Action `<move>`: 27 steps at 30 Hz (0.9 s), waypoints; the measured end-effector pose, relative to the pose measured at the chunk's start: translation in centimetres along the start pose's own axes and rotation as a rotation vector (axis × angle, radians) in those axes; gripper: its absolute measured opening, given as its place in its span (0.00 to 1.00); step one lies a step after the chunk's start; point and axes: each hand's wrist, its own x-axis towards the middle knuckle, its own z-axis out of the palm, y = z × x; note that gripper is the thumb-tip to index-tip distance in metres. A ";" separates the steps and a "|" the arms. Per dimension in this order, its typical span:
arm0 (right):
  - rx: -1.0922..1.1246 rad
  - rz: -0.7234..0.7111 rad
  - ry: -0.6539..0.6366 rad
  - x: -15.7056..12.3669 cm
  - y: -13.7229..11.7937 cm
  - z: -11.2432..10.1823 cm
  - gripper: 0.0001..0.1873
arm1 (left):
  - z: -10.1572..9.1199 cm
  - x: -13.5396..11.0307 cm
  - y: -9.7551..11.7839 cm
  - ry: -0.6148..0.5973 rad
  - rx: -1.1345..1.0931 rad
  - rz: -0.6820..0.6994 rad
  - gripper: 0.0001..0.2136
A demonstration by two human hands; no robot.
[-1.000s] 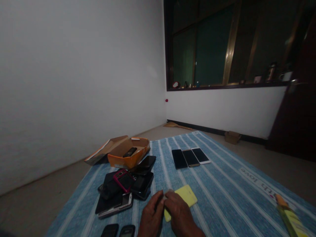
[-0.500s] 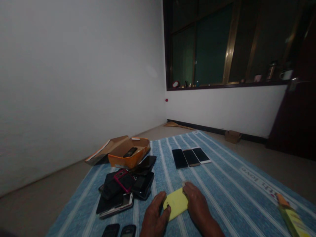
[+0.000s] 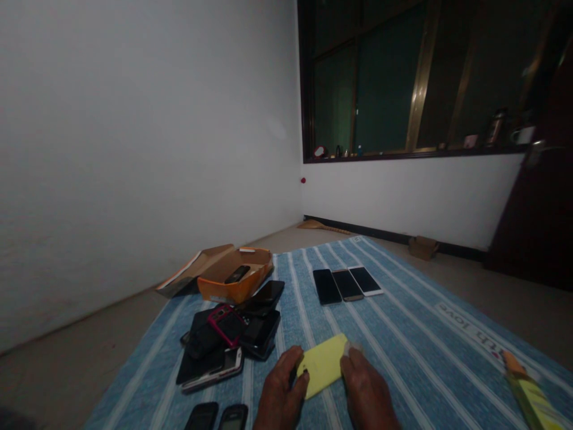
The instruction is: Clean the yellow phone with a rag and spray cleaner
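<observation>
A yellow phone-sized slab [image 3: 323,364] lies face down on the blue striped mat [image 3: 403,346], right in front of me. My left hand [image 3: 280,391] grips its near left edge, thumb on top. My right hand [image 3: 364,388] presses on its right edge, and a small pale thing [image 3: 353,346] shows at the fingertips; I cannot make it out. A heap of dark phones [image 3: 228,340], one with a pink case [image 3: 226,322], lies just left of my hands. Two small black phones [image 3: 219,416] sit at the bottom edge.
An open orange box [image 3: 235,280] holding one dark phone stands at the mat's far left. Three smartphones [image 3: 347,285] lie side by side farther out. A yellow packet [image 3: 528,394] lies at the right. Bare floor, white walls and a dark window surround the mat.
A second ago both hands pinched the slab's near left corner. Then my right hand slid to the far right edge, and the slab turned a little under both hands.
</observation>
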 end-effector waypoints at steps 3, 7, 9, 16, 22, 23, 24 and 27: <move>0.008 0.011 0.047 -0.8 -0.9 0.8 0.22 | 0.0 0.0 0.1 -0.012 0.011 -0.006 0.20; 0.088 -0.147 0.071 -1.9 -3.2 1.8 0.20 | 0.1 -0.1 0.3 -0.012 0.025 -0.009 0.20; 0.060 -0.200 0.170 -1.9 -4.5 2.1 0.19 | 0.1 0.0 0.6 -0.014 0.017 -0.018 0.20; 0.094 -0.378 0.301 -0.4 -6.3 1.7 0.16 | 0.0 0.3 1.5 -0.025 -0.067 -0.056 0.19; 0.239 -0.257 0.073 -0.1 -4.0 0.7 0.10 | -0.2 0.3 1.9 -0.040 -0.083 -0.063 0.18; 0.257 -0.243 0.019 0.2 -3.3 0.1 0.12 | -0.2 0.2 2.0 -0.042 -0.084 -0.057 0.17; 0.263 -0.223 -0.038 0.5 -2.6 -0.5 0.15 | -0.2 0.2 2.1 -0.044 -0.086 -0.049 0.17; 0.298 -0.119 -0.111 1.9 -0.5 -2.9 0.17 | -0.3 0.2 2.5 -0.037 -0.088 -0.022 0.16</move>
